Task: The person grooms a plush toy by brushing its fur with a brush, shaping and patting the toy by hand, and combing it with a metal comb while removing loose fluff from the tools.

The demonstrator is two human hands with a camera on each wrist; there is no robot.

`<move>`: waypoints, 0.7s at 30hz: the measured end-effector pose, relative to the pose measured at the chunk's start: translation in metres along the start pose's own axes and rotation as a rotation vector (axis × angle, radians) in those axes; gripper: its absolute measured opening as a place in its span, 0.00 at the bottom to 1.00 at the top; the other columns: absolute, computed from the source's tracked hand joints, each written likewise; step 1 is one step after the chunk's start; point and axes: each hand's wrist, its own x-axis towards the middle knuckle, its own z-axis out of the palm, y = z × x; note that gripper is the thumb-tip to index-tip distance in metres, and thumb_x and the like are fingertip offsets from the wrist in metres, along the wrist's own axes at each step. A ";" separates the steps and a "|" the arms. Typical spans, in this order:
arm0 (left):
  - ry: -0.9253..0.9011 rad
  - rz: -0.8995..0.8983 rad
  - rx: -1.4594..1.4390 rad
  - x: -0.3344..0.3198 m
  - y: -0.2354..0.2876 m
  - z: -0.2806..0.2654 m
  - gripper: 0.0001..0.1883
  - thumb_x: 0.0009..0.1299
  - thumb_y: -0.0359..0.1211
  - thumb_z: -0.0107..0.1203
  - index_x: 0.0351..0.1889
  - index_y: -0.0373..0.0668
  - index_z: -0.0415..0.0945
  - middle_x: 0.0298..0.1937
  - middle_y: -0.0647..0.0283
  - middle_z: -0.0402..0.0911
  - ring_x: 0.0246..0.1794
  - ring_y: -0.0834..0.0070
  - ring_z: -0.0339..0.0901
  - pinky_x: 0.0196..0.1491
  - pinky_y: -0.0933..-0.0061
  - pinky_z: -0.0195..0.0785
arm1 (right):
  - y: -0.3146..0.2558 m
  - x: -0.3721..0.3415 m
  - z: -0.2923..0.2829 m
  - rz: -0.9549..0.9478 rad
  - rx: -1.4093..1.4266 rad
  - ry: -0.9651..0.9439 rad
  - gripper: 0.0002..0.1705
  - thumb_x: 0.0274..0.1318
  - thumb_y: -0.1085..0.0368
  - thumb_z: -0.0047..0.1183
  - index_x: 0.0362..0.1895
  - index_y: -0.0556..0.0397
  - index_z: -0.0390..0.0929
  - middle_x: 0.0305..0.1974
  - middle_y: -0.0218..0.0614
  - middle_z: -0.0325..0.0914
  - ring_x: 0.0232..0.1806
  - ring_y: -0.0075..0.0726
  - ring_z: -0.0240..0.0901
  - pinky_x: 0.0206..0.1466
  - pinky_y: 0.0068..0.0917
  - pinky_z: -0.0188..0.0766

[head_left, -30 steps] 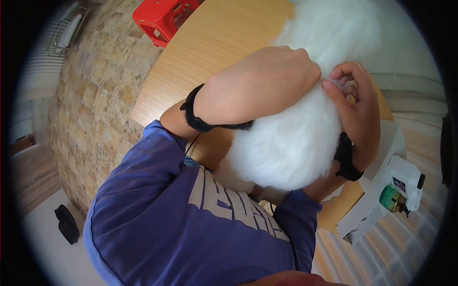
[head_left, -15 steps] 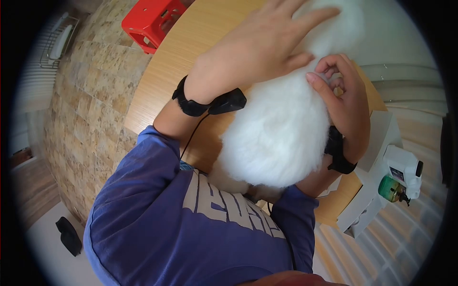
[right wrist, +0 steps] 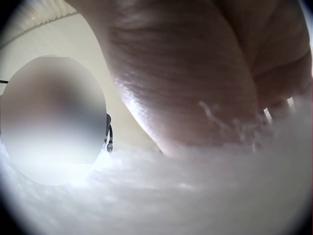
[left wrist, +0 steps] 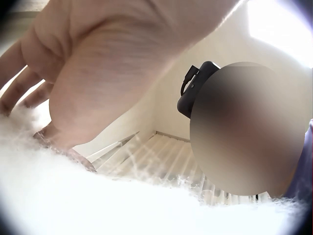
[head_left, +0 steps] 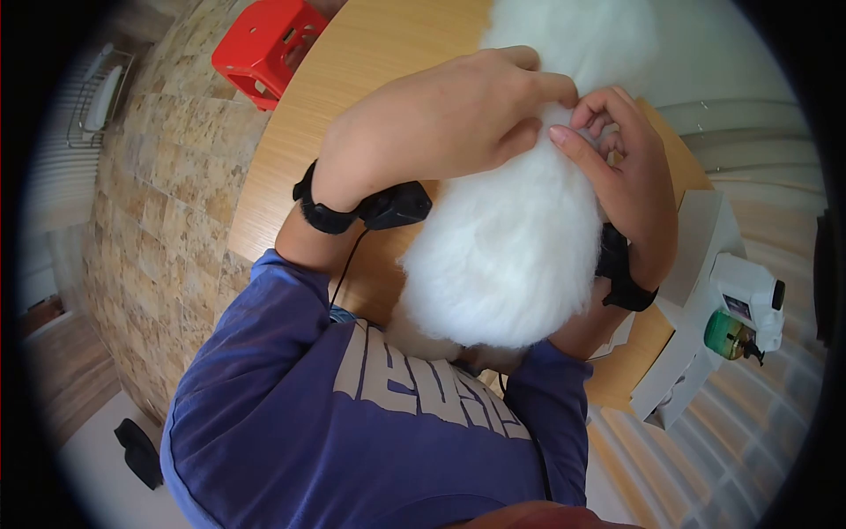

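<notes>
A large mass of white fluffy fibre (head_left: 511, 247) lies over the table's near edge, narrowing at the two hands and widening again beyond them. At its narrow part the left hand (head_left: 441, 119), back up and fingers bent, grips the fibre. Thumb and fingers of the right hand (head_left: 621, 167) pinch the fibre's right side, close beside the left fingertips. In the left wrist view, the left hand's (left wrist: 102, 63) fingertips and thumb sink into the fluff (left wrist: 98, 205). The right wrist view has the right hand (right wrist: 195, 73) against the fluff (right wrist: 195, 196), its fingertips hidden.
The wooden table (head_left: 379, 62) has a red stool (head_left: 269, 48) beyond its left edge. On the right stand a white box (head_left: 701, 300), a white bottle (head_left: 749, 295) and a green bottle (head_left: 727, 333). A cable hangs from the left wrist's camera (head_left: 397, 205).
The left hand let go, spread its fingers over the far fluff, then came back and bent its fingers on the narrow part. The right hand keeps its pinch.
</notes>
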 end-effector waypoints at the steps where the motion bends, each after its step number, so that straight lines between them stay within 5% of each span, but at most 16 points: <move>1: -0.006 0.009 -0.004 -0.001 -0.001 -0.003 0.18 0.69 0.26 0.58 0.57 0.43 0.77 0.43 0.51 0.81 0.39 0.55 0.84 0.42 0.62 0.77 | -0.001 0.000 0.000 0.007 -0.003 0.009 0.13 0.55 0.65 0.69 0.36 0.53 0.76 0.34 0.26 0.71 0.35 0.26 0.65 0.33 0.24 0.65; 4: -0.109 0.050 -0.054 -0.004 -0.001 -0.016 0.18 0.68 0.25 0.58 0.56 0.41 0.78 0.39 0.51 0.83 0.36 0.55 0.85 0.41 0.62 0.77 | -0.005 0.001 -0.001 0.037 -0.011 0.006 0.14 0.54 0.65 0.70 0.35 0.53 0.75 0.33 0.25 0.70 0.35 0.25 0.64 0.32 0.24 0.64; 6: -0.281 -0.089 -0.126 -0.007 0.006 -0.023 0.17 0.68 0.25 0.57 0.56 0.39 0.78 0.34 0.52 0.84 0.31 0.57 0.85 0.38 0.62 0.78 | -0.005 0.001 0.000 0.034 -0.009 0.001 0.15 0.52 0.65 0.71 0.33 0.53 0.74 0.32 0.25 0.69 0.34 0.25 0.63 0.32 0.24 0.63; 10: -0.326 -0.074 -0.160 -0.010 0.003 -0.035 0.15 0.68 0.26 0.58 0.53 0.39 0.79 0.30 0.55 0.85 0.28 0.61 0.84 0.35 0.63 0.78 | 0.001 0.002 -0.001 0.019 0.001 -0.001 0.16 0.51 0.65 0.72 0.33 0.54 0.74 0.32 0.25 0.69 0.33 0.25 0.63 0.32 0.24 0.63; 12: -0.657 0.023 -0.264 -0.006 -0.002 -0.047 0.12 0.69 0.28 0.58 0.50 0.40 0.81 0.32 0.57 0.86 0.30 0.66 0.86 0.32 0.68 0.77 | 0.003 0.002 -0.001 0.013 0.016 0.007 0.16 0.50 0.66 0.73 0.33 0.53 0.74 0.32 0.25 0.69 0.33 0.25 0.63 0.32 0.23 0.63; 13: -0.660 0.024 -0.263 -0.004 -0.002 -0.050 0.12 0.69 0.28 0.58 0.50 0.40 0.81 0.32 0.57 0.86 0.30 0.66 0.86 0.32 0.68 0.77 | 0.003 0.002 -0.002 0.014 0.017 0.009 0.16 0.50 0.66 0.73 0.33 0.53 0.74 0.32 0.25 0.69 0.33 0.25 0.63 0.32 0.23 0.63; 15: -0.424 -0.084 -0.364 0.001 -0.001 -0.053 0.08 0.70 0.29 0.58 0.45 0.38 0.81 0.36 0.57 0.86 0.34 0.69 0.86 0.33 0.74 0.74 | -0.001 0.001 -0.002 0.040 0.008 0.020 0.16 0.50 0.66 0.72 0.33 0.54 0.74 0.32 0.26 0.69 0.33 0.25 0.64 0.33 0.24 0.64; 16: -0.245 -0.075 -0.328 0.003 -0.013 -0.047 0.11 0.75 0.32 0.55 0.51 0.37 0.77 0.47 0.53 0.84 0.44 0.64 0.84 0.43 0.70 0.74 | -0.002 0.001 -0.001 0.039 0.008 0.025 0.16 0.50 0.66 0.72 0.33 0.54 0.74 0.32 0.26 0.69 0.33 0.25 0.64 0.33 0.24 0.64; 17: -0.246 -0.072 -0.324 0.009 -0.022 -0.041 0.11 0.75 0.32 0.55 0.51 0.37 0.77 0.47 0.53 0.84 0.44 0.64 0.84 0.43 0.70 0.74 | -0.002 0.001 0.000 0.012 0.005 0.079 0.17 0.49 0.67 0.73 0.33 0.54 0.74 0.32 0.27 0.70 0.34 0.26 0.66 0.34 0.24 0.66; 19: 0.359 -0.216 -0.227 0.027 -0.035 -0.027 0.27 0.79 0.31 0.52 0.75 0.40 0.62 0.74 0.46 0.65 0.62 0.55 0.78 0.59 0.63 0.77 | 0.001 0.004 0.002 -0.019 0.001 0.141 0.18 0.48 0.68 0.74 0.34 0.54 0.74 0.32 0.28 0.71 0.34 0.27 0.67 0.35 0.25 0.67; 21: 0.615 -0.119 -0.264 0.038 -0.054 -0.003 0.24 0.80 0.32 0.52 0.73 0.40 0.64 0.67 0.52 0.72 0.64 0.64 0.75 0.57 0.71 0.76 | 0.006 0.011 0.004 -0.123 -0.109 0.481 0.19 0.59 0.60 0.65 0.51 0.53 0.77 0.37 0.36 0.78 0.39 0.37 0.75 0.43 0.33 0.73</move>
